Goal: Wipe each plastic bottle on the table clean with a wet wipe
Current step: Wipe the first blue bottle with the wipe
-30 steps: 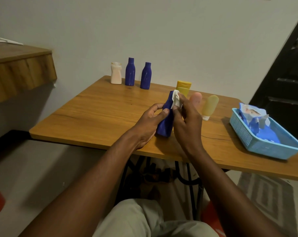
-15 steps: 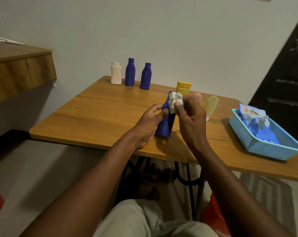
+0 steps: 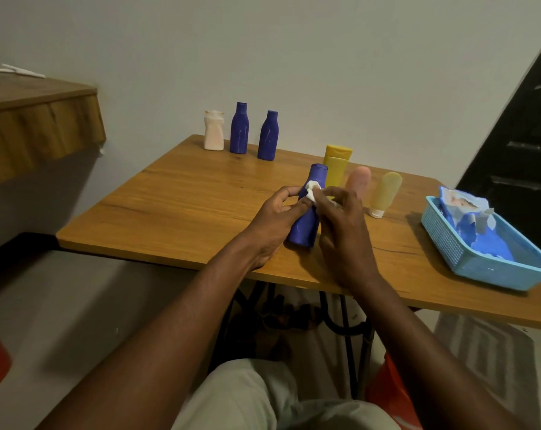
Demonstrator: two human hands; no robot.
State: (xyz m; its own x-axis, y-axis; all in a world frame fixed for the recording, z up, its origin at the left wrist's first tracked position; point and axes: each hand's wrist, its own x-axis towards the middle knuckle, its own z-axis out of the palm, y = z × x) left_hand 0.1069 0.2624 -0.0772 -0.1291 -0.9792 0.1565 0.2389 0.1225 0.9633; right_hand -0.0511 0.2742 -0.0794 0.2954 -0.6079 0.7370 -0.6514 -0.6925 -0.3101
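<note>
Far left, a wooden ledge (image 3: 39,119) against the pale matte wall (image 3: 294,57), cut off by the frame; on top, a thin white item, too small to name. Next, a glossy wood-grain desk (image 3: 185,206) on black metal legs (image 3: 349,336), pushed to the wall. Along its back edge, upright and just apart: a squat white bottle (image 3: 214,130), a dark blue bottle (image 3: 239,128), a second dark blue bottle (image 3: 268,135). Near the front edge, a third blue bottle (image 3: 304,228), tilted, base low over the desk, contact hard to tell. Left hand (image 3: 272,221) curled round its body; right hand (image 3: 343,225) pinching a wadded white wet wipe (image 3: 312,190) against its neck. Just behind, an opaque yellow tube (image 3: 335,169) and a peach round-topped tube (image 3: 357,178), lower parts hidden by the hands, then a pale translucent tube (image 3: 385,193) standing on its white cap. Further right, a light blue mesh basket (image 3: 455,243) holding a crumpled, opened wipes pack (image 3: 467,218), its far corner cut off. Far right, a dark door (image 3: 526,150), handle blurred. Below the desk, a patterned rug (image 3: 480,352).
</note>
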